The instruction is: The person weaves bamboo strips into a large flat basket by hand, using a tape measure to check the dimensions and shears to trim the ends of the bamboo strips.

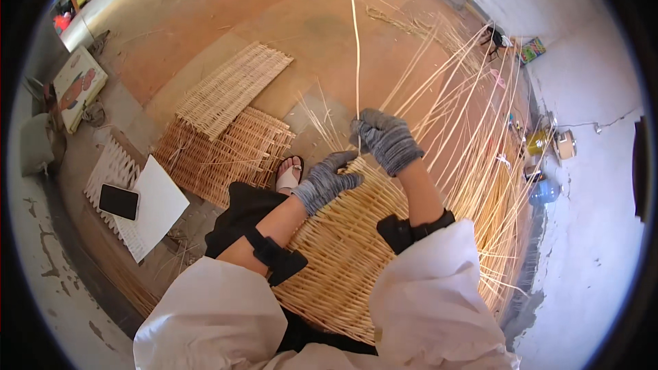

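A pale woven cane panel (336, 253) rests on my lap, with loose cane ends fanning out beside it. My left hand (327, 181), in a grey knit glove, has curled fingers on the panel's upper edge. Just above and right of it, my right hand (384, 138), in a matching glove, grips a long pale cane strip (356, 48) that rises vertically toward the top of the picture, its lower end at the panel's edge.
Finished woven panels (226, 89) lie ahead-left, near a phone (118, 201) on white sheets (161, 216) and a cushion-like board (79, 89). A long bundle of loose canes (493, 226) runs along the right wall, where a blue plastic jug (543, 192) stands. My sandalled foot (288, 174) is below.
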{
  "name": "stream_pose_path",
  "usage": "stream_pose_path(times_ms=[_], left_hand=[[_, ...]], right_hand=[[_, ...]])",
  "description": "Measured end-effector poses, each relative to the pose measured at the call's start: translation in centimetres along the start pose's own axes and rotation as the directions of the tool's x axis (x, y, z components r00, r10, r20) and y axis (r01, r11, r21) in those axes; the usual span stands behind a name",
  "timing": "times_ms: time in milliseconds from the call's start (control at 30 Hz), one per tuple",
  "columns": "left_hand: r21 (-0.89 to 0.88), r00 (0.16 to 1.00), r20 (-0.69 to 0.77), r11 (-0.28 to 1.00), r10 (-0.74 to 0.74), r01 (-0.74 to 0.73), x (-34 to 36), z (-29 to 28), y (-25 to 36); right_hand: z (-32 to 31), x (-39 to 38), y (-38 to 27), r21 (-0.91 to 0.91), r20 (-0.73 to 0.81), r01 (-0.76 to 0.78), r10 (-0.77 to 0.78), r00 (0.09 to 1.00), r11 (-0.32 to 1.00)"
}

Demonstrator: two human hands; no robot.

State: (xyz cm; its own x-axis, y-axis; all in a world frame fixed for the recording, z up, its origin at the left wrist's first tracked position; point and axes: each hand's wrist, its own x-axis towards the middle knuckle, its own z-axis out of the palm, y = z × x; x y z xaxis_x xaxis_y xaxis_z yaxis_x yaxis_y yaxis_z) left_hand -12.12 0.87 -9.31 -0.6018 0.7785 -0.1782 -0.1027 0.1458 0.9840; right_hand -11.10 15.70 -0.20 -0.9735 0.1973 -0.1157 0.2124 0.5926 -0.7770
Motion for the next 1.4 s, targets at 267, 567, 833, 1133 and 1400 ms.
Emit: stream_pose_path(times_ms=[267,567,833,1133,1400], left_hand=[[-0.137,0.98,-0.028,0.971,0.195,-0.197,0.6,0.5,-1.2],[-0.098,0.991,-0.026,0.986,0.134,-0.136,0.1,-0.2,1.0],[0.67,0.883,0.231,0.592,0.408,-0.449,0.2,-0.5,3.6],[0.852,0.939,0.148,0.441,0.31,-0.28,-0.4,2.3,5.0],[0.283,0.931,-0.16,0.919,0.327,-0.274,0.3,1.1,1.9]], right_hand=[[0.6,-5.3,-0.8,-0.151,-0.226,0.025,-0.059,0.972,0.988],[1.9,-13.5,5.8,0.973,-0.166,0.036,0.581,0.797,0.228],[-2.0,-11.5,8.0,0.694,-0.2,-0.264,0.531,0.824,0.67],[-2.8,-6.6,6.7,0.351,-0.67,-0.048,0.286,0.685,0.935],[-4.5,-38.4,22.0,0.638,-0.758,0.115,0.647,-0.079,0.761]])
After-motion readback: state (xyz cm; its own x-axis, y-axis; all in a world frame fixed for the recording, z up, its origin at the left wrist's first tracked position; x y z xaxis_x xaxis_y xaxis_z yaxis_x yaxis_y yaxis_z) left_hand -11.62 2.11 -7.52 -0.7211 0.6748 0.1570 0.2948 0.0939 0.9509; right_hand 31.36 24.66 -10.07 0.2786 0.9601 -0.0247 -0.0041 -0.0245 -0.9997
